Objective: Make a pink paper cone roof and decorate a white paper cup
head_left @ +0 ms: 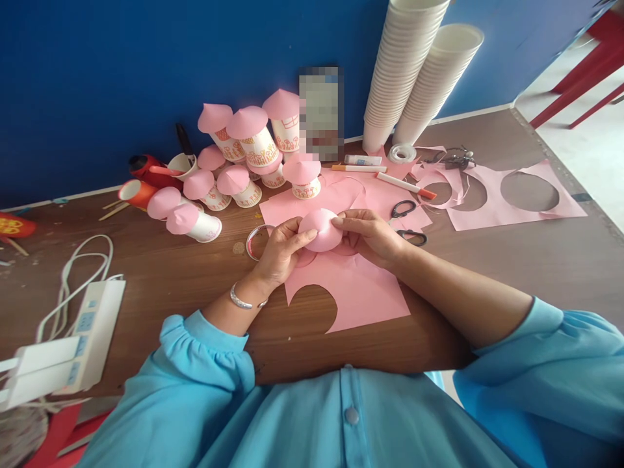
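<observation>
Between my two hands is a pink paper cone (320, 235), held just above pink paper sheets. My left hand (285, 250) pinches its left side with the thumb on top. On the right side, my right hand (366, 234) grips the edge between thumb and fingers. Under the hands lies a pink paper sheet (363, 292) with round pieces cut from it. Scissors (412, 237) with black handles rest right of my right hand, their blades out of sight. A roll of tape (253, 244) lies partly behind my left hand. A decorated paper cup (306, 188) with a pink cone roof stands just beyond.
Several cone-topped cups (253, 146) cluster at the back left. Tall stacks of white cups (404, 65) stand by the blue wall, near a pixelated upright device (320, 110). Markers (404, 185), a glue stick (363, 160) and cut pink paper (492, 218) lie right. A power strip (95, 331) is at left.
</observation>
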### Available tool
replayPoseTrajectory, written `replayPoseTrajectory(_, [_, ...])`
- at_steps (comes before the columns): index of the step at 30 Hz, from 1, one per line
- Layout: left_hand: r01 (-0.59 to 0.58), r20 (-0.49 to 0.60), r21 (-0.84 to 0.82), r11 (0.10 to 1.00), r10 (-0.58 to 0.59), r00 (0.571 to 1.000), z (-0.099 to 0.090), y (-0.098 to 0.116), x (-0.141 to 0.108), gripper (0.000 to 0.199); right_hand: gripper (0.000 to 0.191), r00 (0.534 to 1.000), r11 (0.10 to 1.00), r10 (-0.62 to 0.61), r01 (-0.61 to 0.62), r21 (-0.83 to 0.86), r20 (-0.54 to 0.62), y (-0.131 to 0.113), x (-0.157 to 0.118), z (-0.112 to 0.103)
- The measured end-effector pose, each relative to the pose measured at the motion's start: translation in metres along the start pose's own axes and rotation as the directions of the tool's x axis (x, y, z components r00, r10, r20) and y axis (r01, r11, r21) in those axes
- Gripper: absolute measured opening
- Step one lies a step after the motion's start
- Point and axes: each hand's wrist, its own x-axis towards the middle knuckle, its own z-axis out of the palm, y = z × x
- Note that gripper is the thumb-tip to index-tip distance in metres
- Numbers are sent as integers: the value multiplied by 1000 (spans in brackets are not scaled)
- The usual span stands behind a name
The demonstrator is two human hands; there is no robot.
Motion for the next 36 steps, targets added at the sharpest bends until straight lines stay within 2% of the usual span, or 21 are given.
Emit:
replayPoseTrajectory(7, [5,22,-36,999,-4,1000,-1,-1,1,26,37,999,1000,-11,10,29,36,2,0,-3])
replayPoseTrajectory(16, [-12,-10,-42,999,11,1000,-3,-1,1,23,39,999,1000,-5,5,-5,50,2,1,-4])
replayPoseTrajectory(21, [-24,1,-44,999,24,1000,-2,0,0,25,45,1000,994,0,-2,-113,-11,1,0,-2])
replayPoseTrajectory(27, [2,20,19,1000,-3,1000,-3,0,0,35,50,999,954,-4,18,-299,49,2,-3,-3])
replayPoseTrajectory(36, [-75,-154,-56,996,66,986,-2,-1,2,36,50,999,953,-42,48,-298,27,4,-1,-5])
